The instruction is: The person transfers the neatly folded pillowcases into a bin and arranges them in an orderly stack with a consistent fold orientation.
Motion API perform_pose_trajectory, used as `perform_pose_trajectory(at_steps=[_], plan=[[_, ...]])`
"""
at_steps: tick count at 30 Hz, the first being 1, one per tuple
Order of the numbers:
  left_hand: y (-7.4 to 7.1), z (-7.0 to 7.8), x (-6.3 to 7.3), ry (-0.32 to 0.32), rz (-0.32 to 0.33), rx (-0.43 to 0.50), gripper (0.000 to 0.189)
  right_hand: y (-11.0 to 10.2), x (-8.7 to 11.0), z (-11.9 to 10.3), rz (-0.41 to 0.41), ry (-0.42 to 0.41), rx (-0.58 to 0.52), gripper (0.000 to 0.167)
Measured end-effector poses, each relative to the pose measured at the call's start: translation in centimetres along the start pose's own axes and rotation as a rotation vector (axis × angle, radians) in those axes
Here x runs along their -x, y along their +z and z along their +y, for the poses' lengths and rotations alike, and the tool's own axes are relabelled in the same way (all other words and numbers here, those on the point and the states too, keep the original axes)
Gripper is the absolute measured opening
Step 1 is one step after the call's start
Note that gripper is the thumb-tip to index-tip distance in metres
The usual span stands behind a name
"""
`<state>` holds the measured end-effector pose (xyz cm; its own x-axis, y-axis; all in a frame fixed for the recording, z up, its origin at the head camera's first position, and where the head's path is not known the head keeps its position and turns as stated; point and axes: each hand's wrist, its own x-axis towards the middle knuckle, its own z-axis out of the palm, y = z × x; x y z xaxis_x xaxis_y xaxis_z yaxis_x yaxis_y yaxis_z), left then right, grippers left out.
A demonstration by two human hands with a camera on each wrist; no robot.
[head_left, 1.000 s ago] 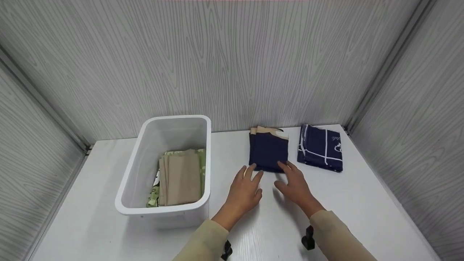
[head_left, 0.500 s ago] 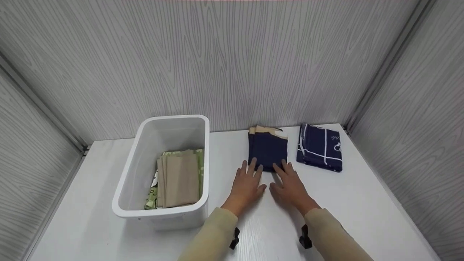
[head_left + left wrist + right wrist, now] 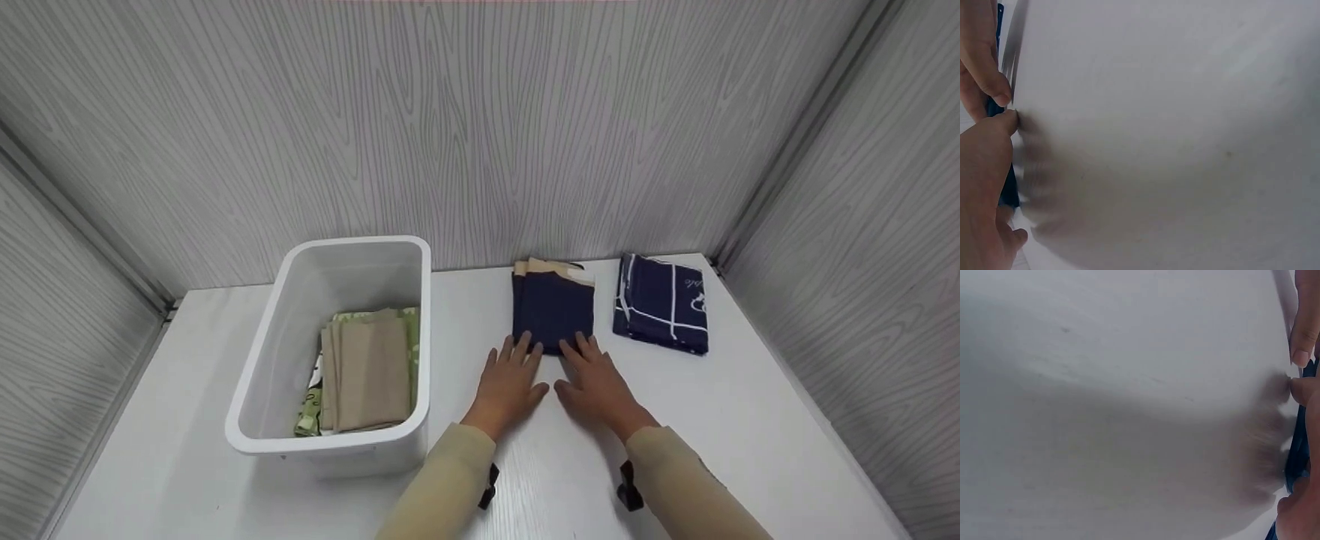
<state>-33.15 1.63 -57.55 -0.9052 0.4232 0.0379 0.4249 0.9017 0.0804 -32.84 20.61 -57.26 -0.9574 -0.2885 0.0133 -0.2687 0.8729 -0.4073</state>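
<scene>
A folded navy cloth (image 3: 556,311) with a tan band along its far edge lies flat on the white table. My left hand (image 3: 508,386) rests with its fingers spread, fingertips at the cloth's near left corner. Mirroring it, my right hand (image 3: 598,386) touches the near right part of the cloth with outstretched fingers. The two thumbs point toward each other, a small gap apart. In the left wrist view the left hand (image 3: 985,174) and a strip of dark blue cloth (image 3: 1009,188) show at the edge. The right wrist view shows the right hand (image 3: 1310,439) likewise.
Left of the hands stands a white plastic bin (image 3: 255,375) holding a folded beige cloth (image 3: 373,371) on top of green patterned cloth (image 3: 309,414). Another folded navy cloth with white lines (image 3: 660,304) lies to the right. Grey wood-grain panels (image 3: 480,127) enclose the table.
Both hands have come down onto the cloth's near edge and drawn slightly closer together. Over the last half second they have hardly moved.
</scene>
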Motion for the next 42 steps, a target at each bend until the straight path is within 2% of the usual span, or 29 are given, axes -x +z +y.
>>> perform_pose_trajectory(at_steps=[6, 18, 22, 28, 32, 36, 39, 42], plan=[[-0.3, 0.1, 0.7, 0.008, 0.025, 0.042, 0.067, 0.1, 0.4, -0.2, -0.016, 0.008, 0.002, 0.067], [0.3, 0.7, 2.7, 0.017, 0.06, 0.087, 0.065, 0.5, 1.9, 0.0, 0.007, -0.012, 0.027, 0.062], [0.1, 1.0, 3.5, 0.02, 0.066, 0.053, 0.067, 0.6, 2.4, -0.2, 0.009, -0.022, 0.031, 0.063], [-0.4, 1.4, 4.5, 0.018, 0.036, 0.012, 0.071, 0.7, 3.4, -0.7, 0.011, -0.025, 0.067, 0.064], [-0.6, 1.4, 4.5, 0.029, 0.066, -0.017, 0.07, 0.7, 4.0, -1.0, 0.006, -0.029, 0.09, 0.065], [-0.7, 1.2, 4.0, 0.059, 0.108, -0.077, 0.069, 0.7, 4.2, -1.4, 0.013, -0.056, 0.127, 0.065], [-0.8, 1.2, 3.5, 0.079, 0.084, -0.107, 0.069, 0.6, 4.4, -1.5, 0.025, -0.073, 0.141, 0.066], [-0.6, 1.2, 3.4, 0.082, 0.049, -0.093, 0.068, 0.5, 4.5, -1.6, 0.032, -0.083, 0.143, 0.066]])
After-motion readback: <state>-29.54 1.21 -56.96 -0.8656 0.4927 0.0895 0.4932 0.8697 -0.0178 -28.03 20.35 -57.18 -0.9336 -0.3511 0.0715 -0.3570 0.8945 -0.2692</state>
